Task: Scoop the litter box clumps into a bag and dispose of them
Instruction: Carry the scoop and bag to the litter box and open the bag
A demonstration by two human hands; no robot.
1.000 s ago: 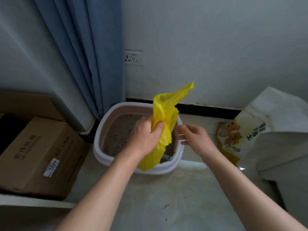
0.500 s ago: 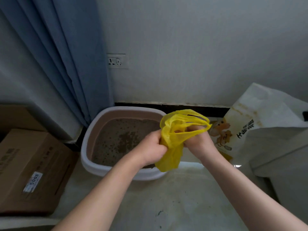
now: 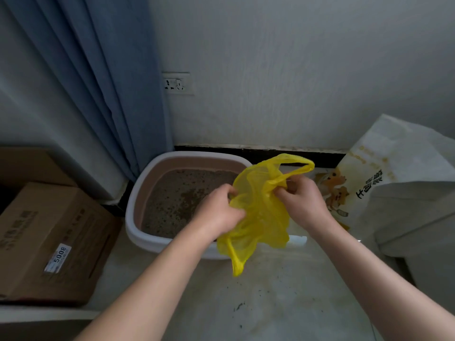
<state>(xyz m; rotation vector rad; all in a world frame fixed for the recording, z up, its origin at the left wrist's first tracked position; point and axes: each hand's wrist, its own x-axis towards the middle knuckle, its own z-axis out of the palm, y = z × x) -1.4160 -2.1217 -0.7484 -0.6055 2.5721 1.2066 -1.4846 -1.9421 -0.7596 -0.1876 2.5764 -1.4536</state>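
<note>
**Both hands grip the yellow bag over the litter box**

The yellow plastic bag (image 3: 258,217) and both hands hide the litter box's (image 3: 131,217) near-right corner, and clumps in its grey litter are hard to make out. The left hand (image 3: 219,212) and right hand (image 3: 304,204), fingers curled, pinch the bag's crumpled upper edges. A printed litter sack (image 3: 374,163) at the right is cut off.

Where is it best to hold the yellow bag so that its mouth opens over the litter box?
Probably the handle loops of the yellow bag. The upper loop arches above the right hand; the other seems to hang below the left hand. Take each from its outer side and pull apart; the middle is crumpled.
</note>
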